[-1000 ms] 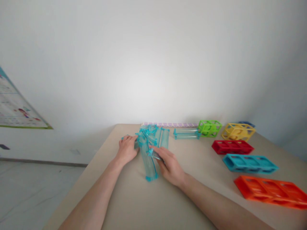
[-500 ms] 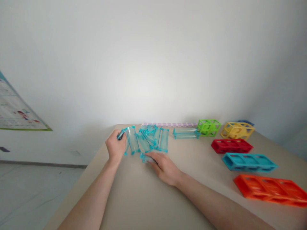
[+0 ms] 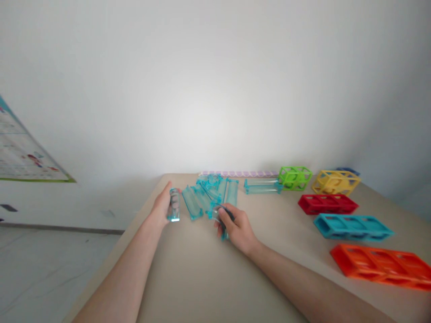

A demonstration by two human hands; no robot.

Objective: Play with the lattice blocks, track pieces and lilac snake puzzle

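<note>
- Left hand [image 3: 163, 204] wraps one clear teal piece [image 3: 174, 205], seemingly to steady it.
- Right hand [image 3: 239, 227] is closed on a second piece [image 3: 216, 212], thumb over it, likely for control.
- Loose teal pieces [image 3: 192, 203] lie just beyond, probably for easy reach.

The left hand [image 3: 162, 204] is now holding its clear blue piece [image 3: 174, 205] lengthwise rather than slanted across a fist. The right hand [image 3: 238, 228] is rolling over, its thumb now showing on top, and is tipping its own blue piece [image 3: 213, 211]. Between them, a loose blue piece [image 3: 192, 203] is now lying nearer the right hand, slanting more.
</note>
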